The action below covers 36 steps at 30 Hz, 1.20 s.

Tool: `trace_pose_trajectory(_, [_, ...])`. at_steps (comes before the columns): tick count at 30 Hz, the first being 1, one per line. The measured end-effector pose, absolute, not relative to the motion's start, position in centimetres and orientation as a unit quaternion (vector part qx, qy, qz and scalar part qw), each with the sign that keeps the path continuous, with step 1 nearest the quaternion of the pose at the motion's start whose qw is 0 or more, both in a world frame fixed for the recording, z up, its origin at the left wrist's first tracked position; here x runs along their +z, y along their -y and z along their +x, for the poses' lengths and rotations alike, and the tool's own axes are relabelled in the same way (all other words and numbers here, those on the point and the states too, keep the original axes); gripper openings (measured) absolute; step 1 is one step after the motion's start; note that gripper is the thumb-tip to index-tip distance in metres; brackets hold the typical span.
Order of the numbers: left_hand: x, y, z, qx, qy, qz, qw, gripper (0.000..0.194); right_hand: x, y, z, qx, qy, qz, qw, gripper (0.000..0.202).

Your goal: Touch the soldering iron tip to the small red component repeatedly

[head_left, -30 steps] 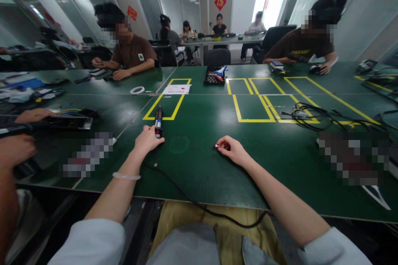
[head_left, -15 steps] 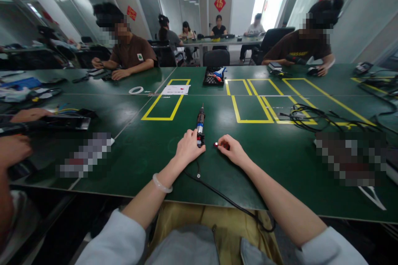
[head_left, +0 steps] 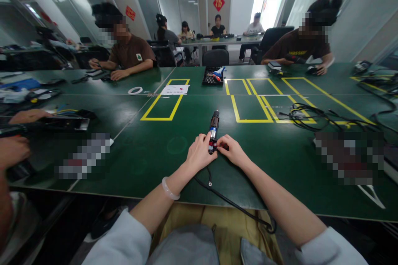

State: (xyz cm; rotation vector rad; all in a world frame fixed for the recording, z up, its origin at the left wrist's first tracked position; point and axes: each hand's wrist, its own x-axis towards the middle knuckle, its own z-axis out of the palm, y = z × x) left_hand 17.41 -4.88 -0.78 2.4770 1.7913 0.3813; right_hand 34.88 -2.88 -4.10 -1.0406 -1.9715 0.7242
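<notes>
My left hand (head_left: 200,150) is closed around the rear of a corded electric screwdriver (head_left: 214,124). The tool's casing seems to be off, with a silver and blue motor section showing, and its nose points away from me. In my right hand (head_left: 231,149), thumb and forefinger pinch a small red part (head_left: 215,145) against the tool's right side, close to my left fingers. Exactly how the part meets the tool is hidden. A black cord (head_left: 230,203) runs from the tool over the table's front edge. Near my left wrist lies a thin lead with a ring terminal (head_left: 210,184).
A black tray (head_left: 213,76) with tools stands ahead. Yellow tape outlines (head_left: 253,121) mark the green table (head_left: 149,153). Coiled black cables (head_left: 303,118) lie at right, a paper sheet (head_left: 175,90) and white tape roll (head_left: 135,90) ahead-left. A co-worker's hands (head_left: 14,149) work at left; others sit opposite.
My left hand has shifted right with the electric screwdriver, meeting my right hand. The small red part, held apart from the tool before, is now against its side. The tool's nose has tilted.
</notes>
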Motion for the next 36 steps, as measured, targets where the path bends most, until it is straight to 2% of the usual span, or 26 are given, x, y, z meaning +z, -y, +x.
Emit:
trace_pose_trajectory(11, [-0.4, 4.5, 18.4, 0.105, -0.608, 0.787, -0.002, 0.061, -3.2, 3.5, 35.0, 0.282, 0.768, -0.415, 0.398, 0.011])
trace_pose_trajectory(20, [0.1, 3.9, 16.9, 0.084, -0.599, 0.796, -0.018, 0.068, -3.5, 3.4, 35.3, 0.306, 0.768, -0.401, 0.395, 0.015])
trace_pose_trajectory(27, [0.9, 3.5, 11.6, 0.045, -0.628, 0.776, -0.033, 0.067, -3.6, 3.2, 35.5, 0.309, 0.766, -0.414, 0.383, 0.014])
trace_pose_trajectory(36, [1.4, 1.3, -0.3, -0.035, -0.723, 0.688, -0.045, 0.066, -3.8, 3.2, 35.4, 0.306, 0.772, -0.416, 0.371, 0.012])
